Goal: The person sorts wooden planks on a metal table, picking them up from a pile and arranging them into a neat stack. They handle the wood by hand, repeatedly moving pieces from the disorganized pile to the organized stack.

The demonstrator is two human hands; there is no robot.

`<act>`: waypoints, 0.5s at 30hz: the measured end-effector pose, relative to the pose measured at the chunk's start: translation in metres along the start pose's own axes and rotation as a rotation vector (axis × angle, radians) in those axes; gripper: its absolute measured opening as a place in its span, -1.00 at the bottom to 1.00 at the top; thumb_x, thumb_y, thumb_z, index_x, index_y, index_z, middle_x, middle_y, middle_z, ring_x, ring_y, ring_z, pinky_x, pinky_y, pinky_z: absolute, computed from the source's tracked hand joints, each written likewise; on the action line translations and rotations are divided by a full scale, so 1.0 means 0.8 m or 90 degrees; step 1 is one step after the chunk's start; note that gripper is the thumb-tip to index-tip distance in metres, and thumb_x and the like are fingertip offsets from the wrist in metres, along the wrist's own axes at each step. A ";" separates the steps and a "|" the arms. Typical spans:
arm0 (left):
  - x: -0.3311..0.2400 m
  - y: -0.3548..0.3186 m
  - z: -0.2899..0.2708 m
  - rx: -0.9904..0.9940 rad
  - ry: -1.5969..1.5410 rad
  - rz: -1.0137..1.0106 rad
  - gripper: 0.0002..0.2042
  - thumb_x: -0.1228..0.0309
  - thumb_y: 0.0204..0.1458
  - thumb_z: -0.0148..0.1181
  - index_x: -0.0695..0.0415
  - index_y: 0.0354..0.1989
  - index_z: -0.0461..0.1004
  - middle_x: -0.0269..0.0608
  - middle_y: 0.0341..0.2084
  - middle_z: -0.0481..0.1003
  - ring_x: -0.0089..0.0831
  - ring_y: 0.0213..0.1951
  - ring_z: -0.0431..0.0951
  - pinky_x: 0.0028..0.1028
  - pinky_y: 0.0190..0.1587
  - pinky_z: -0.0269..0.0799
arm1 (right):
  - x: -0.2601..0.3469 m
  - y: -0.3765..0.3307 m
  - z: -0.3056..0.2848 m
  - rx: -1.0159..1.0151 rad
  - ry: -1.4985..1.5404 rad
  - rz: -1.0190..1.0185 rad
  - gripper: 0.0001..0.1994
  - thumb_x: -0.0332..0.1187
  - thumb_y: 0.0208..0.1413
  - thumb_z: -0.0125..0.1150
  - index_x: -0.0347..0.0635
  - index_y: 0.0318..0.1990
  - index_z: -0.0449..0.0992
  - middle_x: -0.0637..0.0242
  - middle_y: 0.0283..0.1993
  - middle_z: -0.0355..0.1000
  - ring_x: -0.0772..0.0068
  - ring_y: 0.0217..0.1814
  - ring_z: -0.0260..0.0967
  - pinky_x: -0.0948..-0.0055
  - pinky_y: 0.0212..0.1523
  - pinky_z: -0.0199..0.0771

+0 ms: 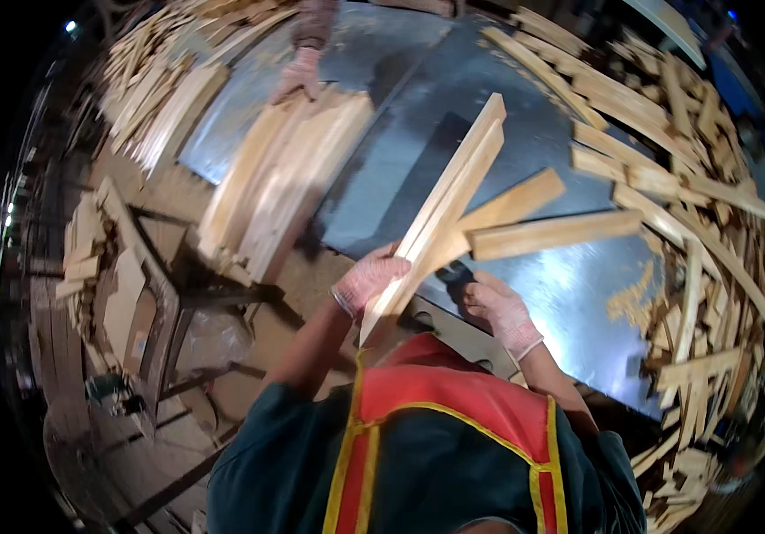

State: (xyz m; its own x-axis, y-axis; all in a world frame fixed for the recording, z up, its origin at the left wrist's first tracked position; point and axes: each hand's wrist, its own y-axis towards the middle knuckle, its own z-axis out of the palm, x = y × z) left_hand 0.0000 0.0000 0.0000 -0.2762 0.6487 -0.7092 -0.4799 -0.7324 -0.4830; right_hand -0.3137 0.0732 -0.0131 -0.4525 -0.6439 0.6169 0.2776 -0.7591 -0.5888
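Note:
My left hand [372, 280], in a pale pinkish work glove, is closed round the near part of long wooden strips [453, 173]. They slant up and away to the right over the metal table [382, 178]. My right hand [500, 313], gloved alike, is curled next to a dark object [456, 278], apparently gripping it; its kind cannot be made out. Just beyond that hand, a short board [516, 200] and a longer board [560, 233] fan out to the right, their near ends close to the held strips.
Across the table at the far left, another person's gloved hand [298, 76] touches a blurred stack of boards [284, 178]. Piles of wood offcuts [712, 267] line the right edge. More strips [178, 116] lie far left. A wooden frame stand [164, 294] stands left.

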 end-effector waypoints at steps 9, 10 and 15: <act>-0.065 0.011 -0.193 -0.405 0.937 0.015 -0.40 0.18 -0.01 0.40 0.30 0.18 0.49 0.14 -0.04 0.61 -0.15 -0.12 0.60 -0.25 -0.05 0.56 | -0.018 0.022 0.024 -0.092 -0.056 0.017 -0.30 -0.25 0.27 0.40 -0.40 0.45 0.28 0.31 0.06 0.55 0.47 0.00 0.48 0.41 0.07 0.52; -0.109 0.012 -0.138 -0.396 0.914 -0.101 -0.41 0.14 -0.02 0.38 0.31 0.13 0.52 0.20 -0.03 0.60 -0.14 -0.08 0.60 -0.22 -0.01 0.52 | -0.036 0.033 -0.007 -0.079 -0.040 0.021 -0.30 -0.27 0.27 0.39 -0.38 0.47 0.27 0.29 0.08 0.54 0.44 0.03 0.47 0.40 0.11 0.50; -0.079 -0.011 -0.209 -0.641 1.113 0.146 -0.68 0.10 0.34 0.03 0.05 -0.06 0.61 -0.13 -0.37 0.60 -0.11 -0.34 0.63 -0.09 -0.26 0.56 | 0.025 -0.015 -0.014 -0.163 -0.055 -0.004 -0.38 -0.32 0.32 0.35 -0.34 0.45 0.29 0.40 -0.06 0.50 0.51 -0.08 0.40 0.47 0.06 0.47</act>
State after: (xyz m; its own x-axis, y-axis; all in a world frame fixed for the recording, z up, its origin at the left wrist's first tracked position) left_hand 0.1612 -0.0693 -0.0369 0.9817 0.1432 -0.1259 0.1504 -0.9874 0.0500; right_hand -0.3358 0.0709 0.0003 -0.3762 -0.6536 0.6567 0.0466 -0.7213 -0.6911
